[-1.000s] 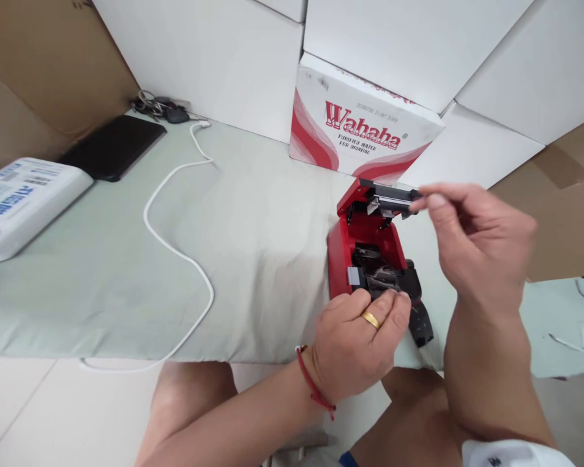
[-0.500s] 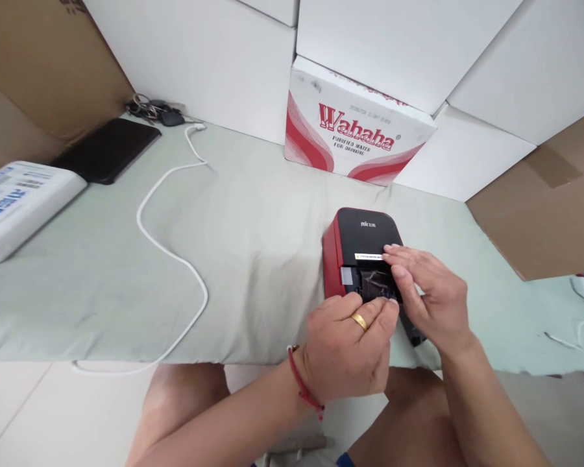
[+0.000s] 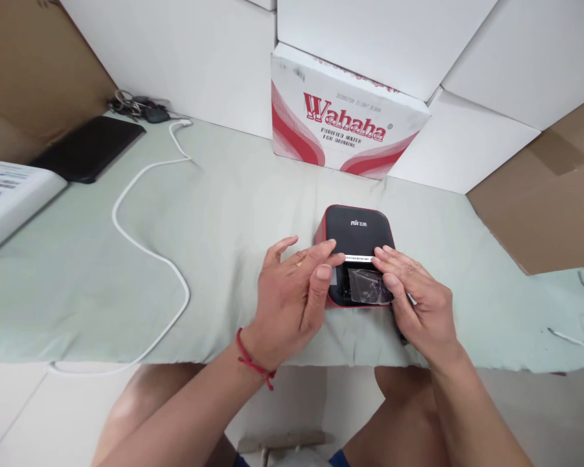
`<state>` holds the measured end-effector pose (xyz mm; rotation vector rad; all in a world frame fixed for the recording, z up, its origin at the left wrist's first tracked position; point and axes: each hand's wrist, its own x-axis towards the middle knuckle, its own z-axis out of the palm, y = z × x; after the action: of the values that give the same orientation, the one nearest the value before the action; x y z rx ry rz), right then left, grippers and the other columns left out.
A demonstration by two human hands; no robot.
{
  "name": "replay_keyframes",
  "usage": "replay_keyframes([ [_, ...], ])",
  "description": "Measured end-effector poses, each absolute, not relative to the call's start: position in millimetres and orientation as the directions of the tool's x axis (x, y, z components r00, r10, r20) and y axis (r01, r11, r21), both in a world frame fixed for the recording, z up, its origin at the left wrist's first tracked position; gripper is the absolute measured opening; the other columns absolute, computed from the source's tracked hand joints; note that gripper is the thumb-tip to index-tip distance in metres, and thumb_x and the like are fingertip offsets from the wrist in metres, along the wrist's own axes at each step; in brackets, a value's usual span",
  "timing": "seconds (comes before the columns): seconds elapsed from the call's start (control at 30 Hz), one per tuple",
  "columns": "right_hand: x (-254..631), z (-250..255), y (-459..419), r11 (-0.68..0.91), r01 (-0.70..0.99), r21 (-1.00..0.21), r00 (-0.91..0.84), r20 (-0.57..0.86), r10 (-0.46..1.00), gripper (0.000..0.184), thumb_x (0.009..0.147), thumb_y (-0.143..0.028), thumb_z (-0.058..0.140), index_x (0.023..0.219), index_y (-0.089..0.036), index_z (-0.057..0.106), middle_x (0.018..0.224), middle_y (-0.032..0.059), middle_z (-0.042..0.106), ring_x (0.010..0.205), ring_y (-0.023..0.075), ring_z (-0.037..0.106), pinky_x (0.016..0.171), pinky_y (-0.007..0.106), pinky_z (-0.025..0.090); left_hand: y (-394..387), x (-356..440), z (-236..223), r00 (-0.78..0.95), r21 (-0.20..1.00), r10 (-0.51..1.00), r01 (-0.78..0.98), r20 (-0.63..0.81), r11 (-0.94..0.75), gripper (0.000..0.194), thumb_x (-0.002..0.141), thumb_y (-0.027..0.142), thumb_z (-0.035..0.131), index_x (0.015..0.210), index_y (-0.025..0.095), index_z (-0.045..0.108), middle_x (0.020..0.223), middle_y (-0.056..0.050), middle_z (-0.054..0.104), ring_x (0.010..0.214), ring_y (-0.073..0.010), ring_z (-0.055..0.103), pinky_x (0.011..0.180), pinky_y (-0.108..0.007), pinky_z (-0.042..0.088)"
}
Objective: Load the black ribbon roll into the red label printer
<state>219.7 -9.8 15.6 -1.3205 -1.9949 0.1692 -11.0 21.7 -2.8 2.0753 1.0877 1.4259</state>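
Observation:
A small red and black label printer point(image 3: 360, 237) lies on the cloth, with a white strip point(image 3: 358, 259) across its lid. A piece of clear plastic film point(image 3: 367, 286) covers part of its front, below the strip. My left hand point(image 3: 294, 292) is open, its fingers spread; the fingertips touch the lid's left side near the strip. On the right side of the printer rests my right hand point(image 3: 421, 298), its fingers stretched over the lid's edge and the thumb by the film. Part of the printer's right side is hidden under that hand.
A white cable point(image 3: 148, 250) runs along the left of the green cloth point(image 3: 238, 201). At the far left are a white device point(image 3: 24, 198), a black phone-like slab point(image 3: 90, 149) and keys point(image 3: 139, 107). Behind the printer stands a Wahaha water carton point(image 3: 345, 117); a cardboard box point(image 3: 545, 201) is at right.
My left hand has let go of the printer's front, opened and moved up and left to the lid. The clear film now shows more fully. My right hand stays at the right side.

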Motion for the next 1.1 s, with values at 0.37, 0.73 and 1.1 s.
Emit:
replay_keyframes([
  [0.37, 222.8, 3.9, -17.4, 0.501, 0.593, -0.63, -0.198, 0.49, 0.849, 0.053, 0.104, -0.012, 0.057, 0.151, -0.036, 0.064, 0.153, 0.0047, 0.068, 0.15, 0.0281, 0.055, 0.126, 0.059, 0.041, 31.7, -12.8, -7.5, 0.144, 0.977, 0.974, -0.153, 0.172, -0.15, 0.052, 0.091, 0.026, 0.073, 0.139, 0.029, 0.055, 0.157, -0.007, 0.063, 0.156, -0.0255, 0.049, 0.135, -0.05, 0.029],
  [0.73, 204.5, 15.6, -16.3, 0.437, 0.819, -0.373, -0.103, 0.653, 0.751, 0.023, 0.098, -0.018, 0.072, 0.116, -0.031, 0.079, 0.085, 0.0007, 0.064, 0.087, 0.0212, 0.057, 0.082, 0.04, 0.045, 44.1, -22.0, -5.7, 0.314, 0.966, 0.946, -0.21, -0.081, 0.152, 0.102, 0.077, 0.024, 0.079, 0.164, 0.049, 0.031, 0.184, 0.01, 0.013, 0.173, -0.0272, -0.004, 0.139, -0.061, 0.006],
  [1.1, 189.5, 44.1, 11.0, 0.371, 0.831, -0.415, 0.097, 0.764, 0.638, 0.009, 0.098, -0.021, 0.077, 0.093, -0.029, 0.079, 0.084, -0.0001, 0.071, 0.084, 0.0207, 0.061, 0.079, 0.039, 0.047, 45.7, -16.9, -9.0, 0.207, 0.942, 0.973, -0.294, -0.102, 0.161, 0.061, 0.084, 0.034, 0.076, 0.142, 0.03, 0.057, 0.168, -0.008, 0.05, 0.157, -0.0295, 0.046, 0.125, -0.051, 0.045],
])
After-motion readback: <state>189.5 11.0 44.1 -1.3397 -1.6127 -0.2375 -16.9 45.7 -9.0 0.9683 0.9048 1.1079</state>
